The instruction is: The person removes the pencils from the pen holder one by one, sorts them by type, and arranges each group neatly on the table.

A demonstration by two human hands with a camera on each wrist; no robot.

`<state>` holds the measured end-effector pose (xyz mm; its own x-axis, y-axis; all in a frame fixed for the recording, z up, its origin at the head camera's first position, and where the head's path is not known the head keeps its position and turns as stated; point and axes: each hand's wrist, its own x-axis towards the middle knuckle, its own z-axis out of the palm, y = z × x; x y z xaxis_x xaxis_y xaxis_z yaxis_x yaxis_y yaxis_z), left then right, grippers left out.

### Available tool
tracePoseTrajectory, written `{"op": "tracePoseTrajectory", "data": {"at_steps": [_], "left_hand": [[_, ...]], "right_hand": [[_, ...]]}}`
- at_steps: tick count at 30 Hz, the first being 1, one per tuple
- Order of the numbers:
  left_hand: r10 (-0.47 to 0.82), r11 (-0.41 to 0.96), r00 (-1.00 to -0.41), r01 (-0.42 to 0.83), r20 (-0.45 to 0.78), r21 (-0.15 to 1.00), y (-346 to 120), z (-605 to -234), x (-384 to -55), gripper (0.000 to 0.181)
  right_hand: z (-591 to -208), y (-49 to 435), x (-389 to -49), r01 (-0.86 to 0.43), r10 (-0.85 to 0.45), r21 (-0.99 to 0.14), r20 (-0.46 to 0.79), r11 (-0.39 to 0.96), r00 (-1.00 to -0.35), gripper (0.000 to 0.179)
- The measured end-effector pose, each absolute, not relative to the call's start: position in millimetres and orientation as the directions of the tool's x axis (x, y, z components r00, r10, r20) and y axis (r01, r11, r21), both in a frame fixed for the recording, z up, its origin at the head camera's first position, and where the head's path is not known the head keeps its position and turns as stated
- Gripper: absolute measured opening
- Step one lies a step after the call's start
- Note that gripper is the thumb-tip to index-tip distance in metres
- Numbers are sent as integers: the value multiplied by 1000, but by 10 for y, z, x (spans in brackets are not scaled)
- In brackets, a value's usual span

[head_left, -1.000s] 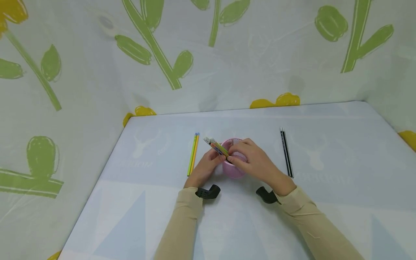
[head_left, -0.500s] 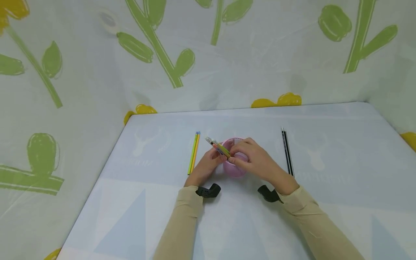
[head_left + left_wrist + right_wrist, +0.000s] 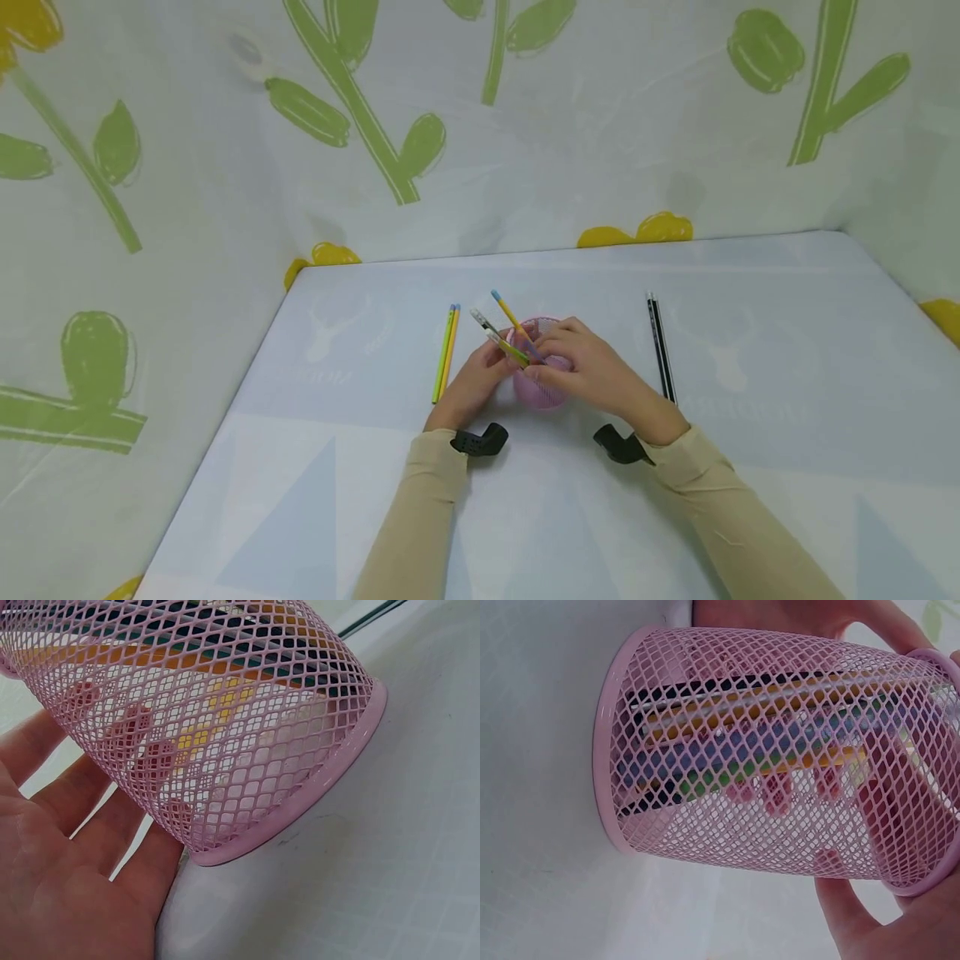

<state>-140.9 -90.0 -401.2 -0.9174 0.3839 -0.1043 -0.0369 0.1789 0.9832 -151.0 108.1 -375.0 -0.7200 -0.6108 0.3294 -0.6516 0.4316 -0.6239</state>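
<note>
Pale tabletop (image 3: 787, 333) with blue triangles (image 3: 303, 533), whitish backdrop (image 3: 570, 179) behind it, printed green stems (image 3: 363, 117), yellow flower shapes (image 3: 664, 227)

My left hand (image 3: 472, 383) cradled the left of the pink cup (image 3: 542, 395) while my right hand (image 3: 603, 375) bent over its rim. Pencils (image 3: 510, 315) leaned out between them, tilted leftward, one yellow with a blue end. On the table (image 3: 540, 508), a green-and-yellow pair (image 3: 447, 354) lay left, two black pencils (image 3: 660, 346) right.
</note>
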Motion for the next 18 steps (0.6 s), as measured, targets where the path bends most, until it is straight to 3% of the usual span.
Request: {"op": "tracePoseTrajectory", "data": {"at_steps": [10,18], "left_hand": [[310,233,-936,-96,-167,968,-915,-4275,-1513,55],[339,184,-935,-40,-101,982,-923,-4260,-1503,58]], "right_hand": [[-3780,1127,-1530,-655,-632,-625,314,425,-709,19],[-3771,1142,-1542,-683,-655,-632,346,366,-672,10]]}}
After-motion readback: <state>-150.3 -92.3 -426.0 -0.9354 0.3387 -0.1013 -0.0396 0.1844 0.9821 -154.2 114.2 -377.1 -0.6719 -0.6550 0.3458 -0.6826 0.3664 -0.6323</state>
